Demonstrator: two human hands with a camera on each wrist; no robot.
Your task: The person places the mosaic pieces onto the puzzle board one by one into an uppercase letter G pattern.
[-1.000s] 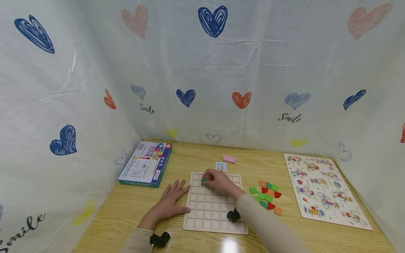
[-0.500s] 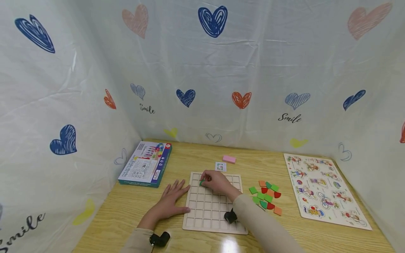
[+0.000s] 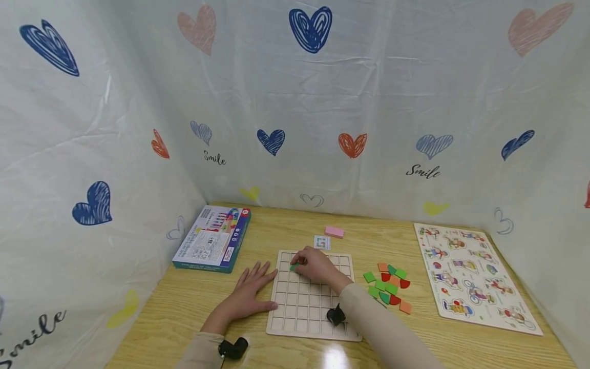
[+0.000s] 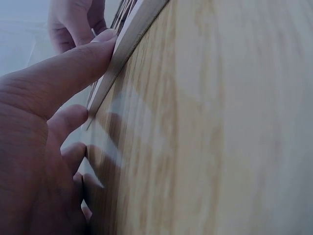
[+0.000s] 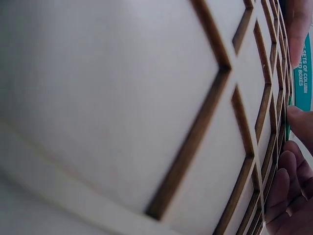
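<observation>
A wooden grid board [image 3: 290, 311] lies on the table between the hands. My right hand [image 3: 319, 266] reaches over its upper part and pinches a small green tile [image 3: 293, 267] at a cell near the upper left; the fingers partly cover the tile's shape. In the right wrist view, the thumb [image 5: 301, 120] presses close against the green edge at the board's surface. Spread flat beside the board's left side is my left hand [image 3: 249, 296]. Its thumb [image 4: 73, 71] touches the board's edge in the left wrist view.
Loose green, red and orange tiles [image 3: 391, 288] lie right of the board. Behind it are a small picture card [image 3: 321, 242] and a pink block [image 3: 334, 232]. A flat box [image 3: 213, 238] lies at the back left, a picture puzzle board [image 3: 475, 277] at the far right.
My right hand has shifted slightly left with the green tile, which now sits lower at the upper-left cell. The left hand has stayed in place.
</observation>
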